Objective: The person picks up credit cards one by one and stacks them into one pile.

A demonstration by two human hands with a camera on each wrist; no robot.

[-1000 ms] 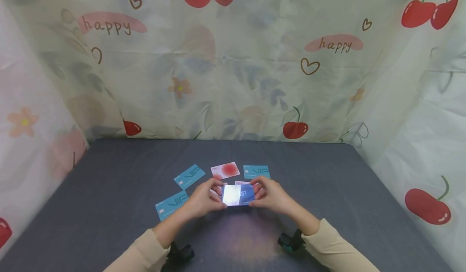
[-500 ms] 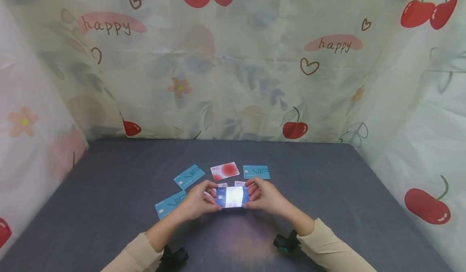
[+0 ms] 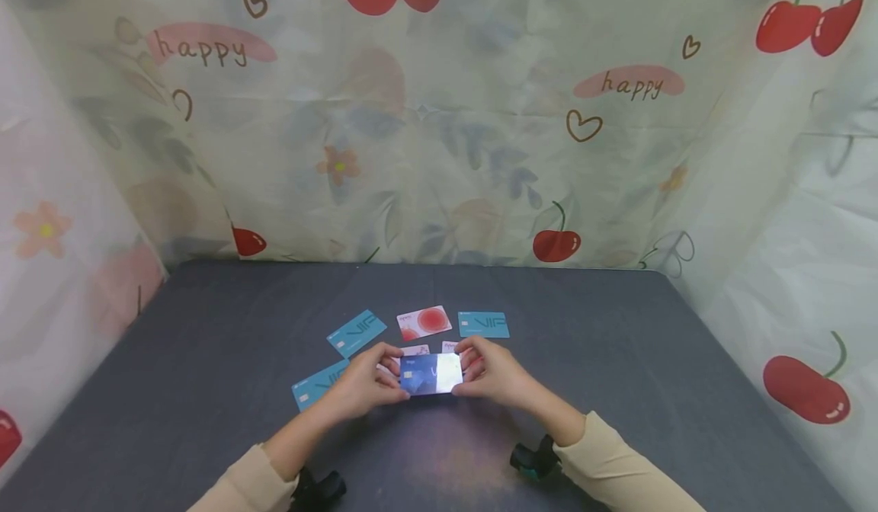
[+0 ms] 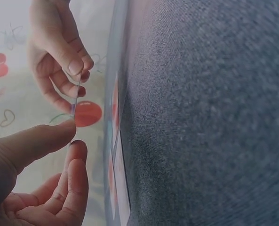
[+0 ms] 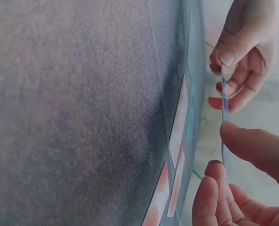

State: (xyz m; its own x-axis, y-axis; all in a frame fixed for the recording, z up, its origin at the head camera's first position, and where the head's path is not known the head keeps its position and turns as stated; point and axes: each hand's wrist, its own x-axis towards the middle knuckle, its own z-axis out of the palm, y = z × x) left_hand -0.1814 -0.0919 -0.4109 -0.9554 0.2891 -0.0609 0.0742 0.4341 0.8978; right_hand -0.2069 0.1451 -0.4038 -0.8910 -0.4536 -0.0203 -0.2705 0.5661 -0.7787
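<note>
Two hands support one blue card (image 3: pixel 420 375), located below the centre of the head view. The left hand (image 3: pixel 366 381) pinches the card's left end between thumb and fingers; the right hand (image 3: pixel 499 375) pinches the right end in the same manner. Both wrist views present the card edge-on, raised clear of the table (image 3: pixel 583 352). A white glare covers its right part; a chip mark is visible near its left end.

Surrounding items, as I see them in the head view: one teal card (image 3: pixel 356 332) lies at upper left of the hands, a second (image 3: pixel 318 387) lies beside the left hand, partly covered by it, and a third (image 3: pixel 484 324) lies above the right hand. One pink card (image 3: pixel 424 322) lies between the upper two teal ones. Just above the blue card, parts of further pink cards (image 3: pixel 415 350) are visible; their remainder is hidden.
</note>
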